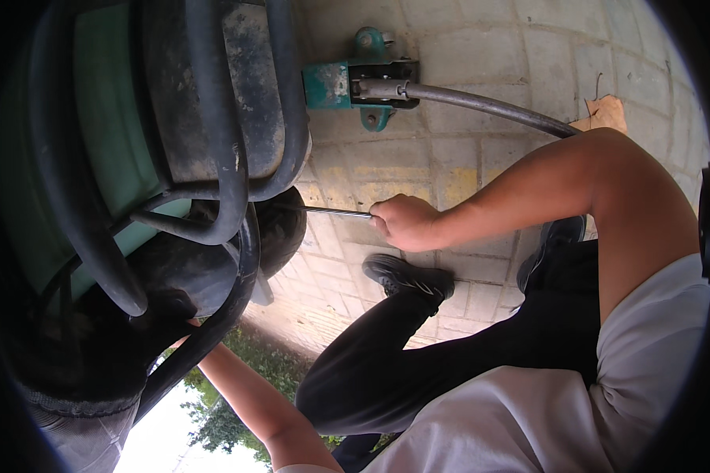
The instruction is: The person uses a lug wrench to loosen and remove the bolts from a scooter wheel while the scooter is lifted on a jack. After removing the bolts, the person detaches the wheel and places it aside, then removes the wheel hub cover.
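While in right hand (pixel 406 223), rod (pixel 335 211) mostly leftward.

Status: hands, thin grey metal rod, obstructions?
Right hand gripping thin grey metal rod, far end indistinct against rounded black part. Left hand mostly hidden behind curved black tubular frame. Green metal jack on pale paving.

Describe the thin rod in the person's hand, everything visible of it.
The thin rod is straight and looks like metal: grey and shiny, with ridged-looking marks near the hand, darker toward its far end. The right hand closes around its near end. It runs almost level across the picture, against the paving, to a black rounded part; whether they touch is unclear.
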A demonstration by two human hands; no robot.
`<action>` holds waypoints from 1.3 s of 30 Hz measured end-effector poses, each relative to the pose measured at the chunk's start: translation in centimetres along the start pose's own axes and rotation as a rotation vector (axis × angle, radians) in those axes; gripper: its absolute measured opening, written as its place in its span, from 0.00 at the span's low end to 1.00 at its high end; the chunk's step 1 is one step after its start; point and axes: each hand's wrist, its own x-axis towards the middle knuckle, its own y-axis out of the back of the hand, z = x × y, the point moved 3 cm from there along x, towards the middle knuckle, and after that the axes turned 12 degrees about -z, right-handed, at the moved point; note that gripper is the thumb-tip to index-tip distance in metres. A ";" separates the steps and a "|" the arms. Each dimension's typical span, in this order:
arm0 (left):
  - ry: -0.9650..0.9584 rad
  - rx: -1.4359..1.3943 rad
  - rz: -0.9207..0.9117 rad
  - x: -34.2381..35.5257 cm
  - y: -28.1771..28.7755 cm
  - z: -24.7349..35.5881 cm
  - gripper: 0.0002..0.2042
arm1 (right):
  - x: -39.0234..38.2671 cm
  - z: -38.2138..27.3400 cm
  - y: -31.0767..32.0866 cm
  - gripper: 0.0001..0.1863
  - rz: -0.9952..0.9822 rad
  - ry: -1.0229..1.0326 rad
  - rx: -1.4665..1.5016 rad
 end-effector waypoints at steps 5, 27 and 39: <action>-0.026 0.454 -0.212 -0.3 3.1 -1.8 0.13 | 1.6 -2.6 7.7 0.16 -0.092 0.135 -0.368; 0.402 -0.194 0.769 -11.5 -13.5 1.5 0.13 | -0.9 -1.9 -4.1 0.16 0.103 -0.007 0.246; -0.175 0.491 -0.815 -1.6 -32.8 0.6 0.44 | -1.3 -3.1 -2.0 0.14 0.120 -0.071 0.274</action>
